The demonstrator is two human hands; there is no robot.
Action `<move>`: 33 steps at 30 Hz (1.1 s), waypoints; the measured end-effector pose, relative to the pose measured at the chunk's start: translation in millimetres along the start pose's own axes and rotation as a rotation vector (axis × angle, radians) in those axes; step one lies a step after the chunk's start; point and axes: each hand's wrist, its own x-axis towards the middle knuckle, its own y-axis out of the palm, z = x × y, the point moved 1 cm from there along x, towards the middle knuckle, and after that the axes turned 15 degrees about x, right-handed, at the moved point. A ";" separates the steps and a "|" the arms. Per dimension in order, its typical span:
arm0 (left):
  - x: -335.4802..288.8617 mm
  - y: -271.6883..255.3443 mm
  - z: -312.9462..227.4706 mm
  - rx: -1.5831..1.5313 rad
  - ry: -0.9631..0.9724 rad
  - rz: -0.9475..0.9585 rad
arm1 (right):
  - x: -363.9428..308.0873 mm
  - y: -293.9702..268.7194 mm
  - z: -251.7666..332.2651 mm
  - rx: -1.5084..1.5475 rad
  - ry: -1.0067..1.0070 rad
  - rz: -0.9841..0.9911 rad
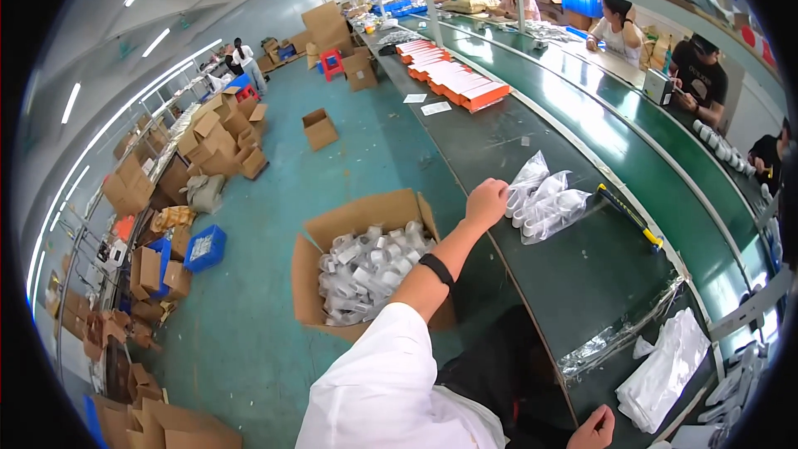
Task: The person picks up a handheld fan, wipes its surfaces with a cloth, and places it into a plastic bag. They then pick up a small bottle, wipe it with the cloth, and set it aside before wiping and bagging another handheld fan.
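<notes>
My left hand [486, 203] reaches across to the bench's near edge, its fingers closed at the end of a clear plastic bag with a white part inside [527, 181]. That bag lies beside other bagged white parts [555, 214] in a small row on the dark bench top [573, 283]. Low in the picture, my right hand [593, 430] is curled by the bench edge, with nothing visible in it. To its right lies a stack of flat clear bags [665, 372]. A yellow and black cutter knife [630, 217] rests beyond the bagged parts.
An open cardboard box [312, 287] full of bagged parts stands left of the bench. Orange and white boxes [465, 87] line its far part. Beyond runs a green conveyor [598, 100], with co-workers [698, 75] seated across it. Cartons [220, 133] and a blue crate [205, 248] are at left.
</notes>
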 end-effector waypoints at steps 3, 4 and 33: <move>-10.2 -8.8 9.7 -0.053 -0.033 -0.197 | 2.5 2.4 -0.2 -0.001 -0.007 0.002; -15.5 -9.9 11.2 -0.038 -0.036 -0.200 | 2.7 2.7 0.2 -0.008 -0.014 -0.008; -148.9 32.8 -131.2 -0.684 0.228 0.402 | -24.9 -107.6 -3.7 0.282 0.280 -0.337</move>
